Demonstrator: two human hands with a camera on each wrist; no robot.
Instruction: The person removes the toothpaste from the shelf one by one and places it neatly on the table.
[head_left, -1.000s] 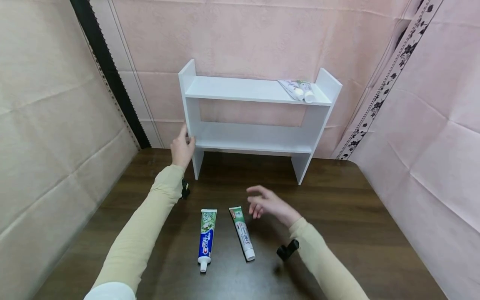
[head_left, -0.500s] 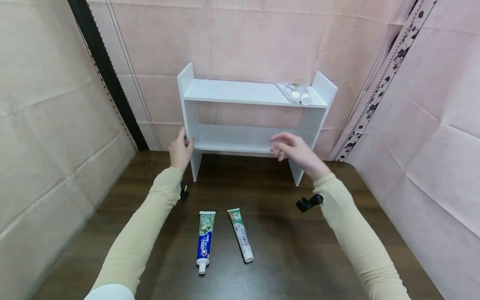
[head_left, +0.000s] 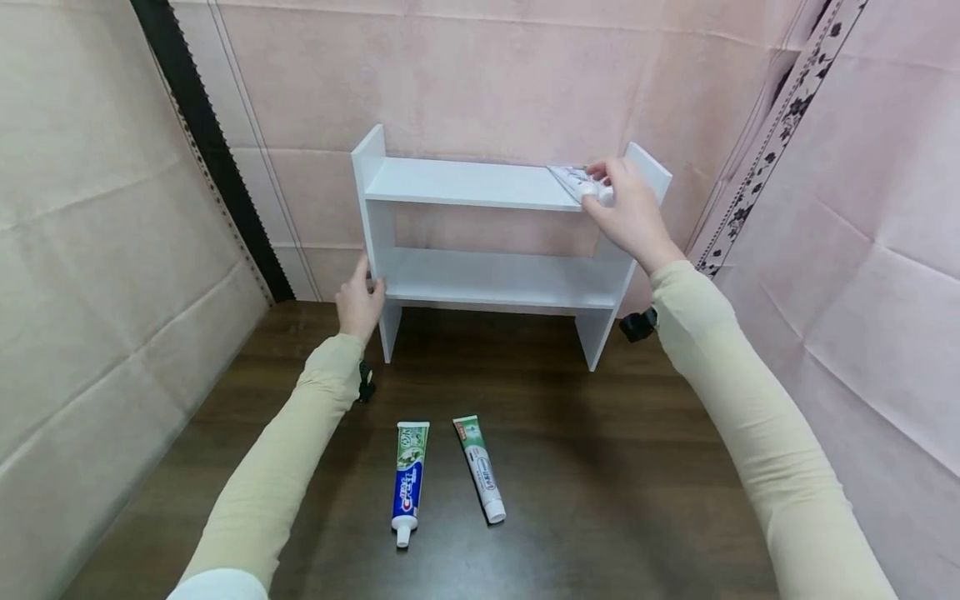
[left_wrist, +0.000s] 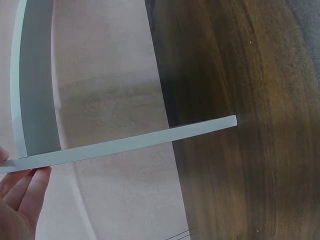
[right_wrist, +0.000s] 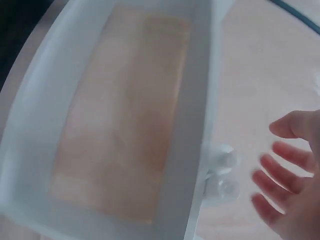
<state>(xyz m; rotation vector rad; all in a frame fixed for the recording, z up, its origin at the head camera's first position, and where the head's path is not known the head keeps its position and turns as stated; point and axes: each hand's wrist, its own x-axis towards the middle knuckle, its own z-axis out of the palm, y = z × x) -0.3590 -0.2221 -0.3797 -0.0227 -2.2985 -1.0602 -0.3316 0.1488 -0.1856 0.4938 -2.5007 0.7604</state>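
Observation:
A white two-tier shelf (head_left: 480, 283) stands at the back of the table. My left hand (head_left: 361, 302) grips the edge of its left side panel; in the left wrist view the panel (left_wrist: 125, 145) runs between thumb and fingers (left_wrist: 35, 192). My right hand (head_left: 630, 208) is at the right end of the top board, over two pale tubes (head_left: 572, 185) lying there, partly hiding them. The right wrist view, blurred, has the right hand (right_wrist: 292, 175) with fingers spread, a gap away from the tubes' white caps (right_wrist: 222, 172).
On the dark wooden table (head_left: 525, 467) lie a blue-and-green Crest toothpaste tube (head_left: 408, 483) and a slimmer green-and-white toothpaste tube (head_left: 480, 471), caps toward me. Pinkish cloth walls (head_left: 480, 75) stand behind and at both sides.
My right hand has moved up from beside the table's toothpaste tubes, past the lower board, to the tubes on the top board. My left hand stays on the shelf's side panel.

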